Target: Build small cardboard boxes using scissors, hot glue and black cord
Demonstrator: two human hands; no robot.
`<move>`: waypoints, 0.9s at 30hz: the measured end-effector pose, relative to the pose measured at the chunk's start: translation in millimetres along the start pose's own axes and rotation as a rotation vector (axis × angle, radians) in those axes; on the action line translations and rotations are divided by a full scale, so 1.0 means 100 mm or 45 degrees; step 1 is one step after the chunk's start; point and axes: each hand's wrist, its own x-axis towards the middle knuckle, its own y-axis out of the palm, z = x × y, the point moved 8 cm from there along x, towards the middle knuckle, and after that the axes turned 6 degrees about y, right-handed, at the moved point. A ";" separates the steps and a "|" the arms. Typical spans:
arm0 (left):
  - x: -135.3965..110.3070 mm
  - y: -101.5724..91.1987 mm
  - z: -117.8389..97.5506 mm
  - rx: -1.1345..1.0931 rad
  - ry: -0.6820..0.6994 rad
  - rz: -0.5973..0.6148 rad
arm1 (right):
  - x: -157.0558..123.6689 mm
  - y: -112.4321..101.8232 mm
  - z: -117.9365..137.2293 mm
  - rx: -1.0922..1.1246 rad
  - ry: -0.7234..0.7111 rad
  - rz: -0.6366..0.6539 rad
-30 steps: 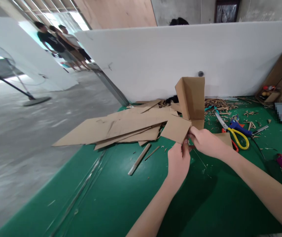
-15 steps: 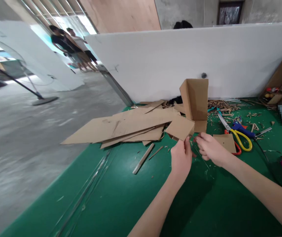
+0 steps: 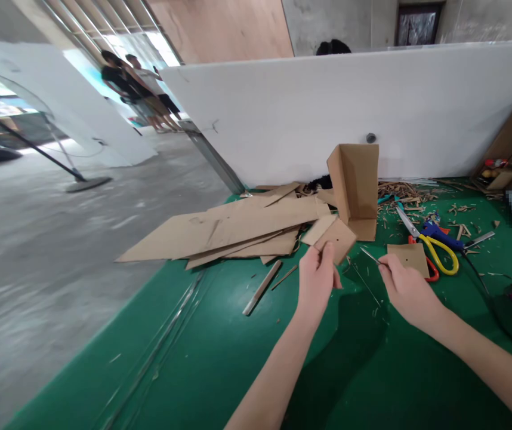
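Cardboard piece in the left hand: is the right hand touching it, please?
Apart. Head view shows bare green table between the right hand, holding a thin rod, and the cardboard piece.

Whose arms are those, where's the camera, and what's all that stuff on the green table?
Those are a person's own two bare arms. The camera sits on their head and looks down, so you see what they see. The left hand pinches a small cardboard piece. The right hand holds a thin metal stick. On the green table lie flat cardboard sheets, a folded cardboard piece standing up, yellow scissors and a blue glue gun.
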 end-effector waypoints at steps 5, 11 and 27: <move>-0.19 0.27 0.24 -0.586 -0.486 0.151 | 0.08 0.03 -0.20 -0.809 -0.177 -0.163; -0.19 0.24 0.34 -0.512 -0.765 0.201 | 0.11 0.02 -0.31 -0.858 -0.097 -0.252; 1.04 -0.75 -0.62 1.240 0.418 -0.096 | 0.01 0.22 -0.04 -0.672 -0.329 -0.224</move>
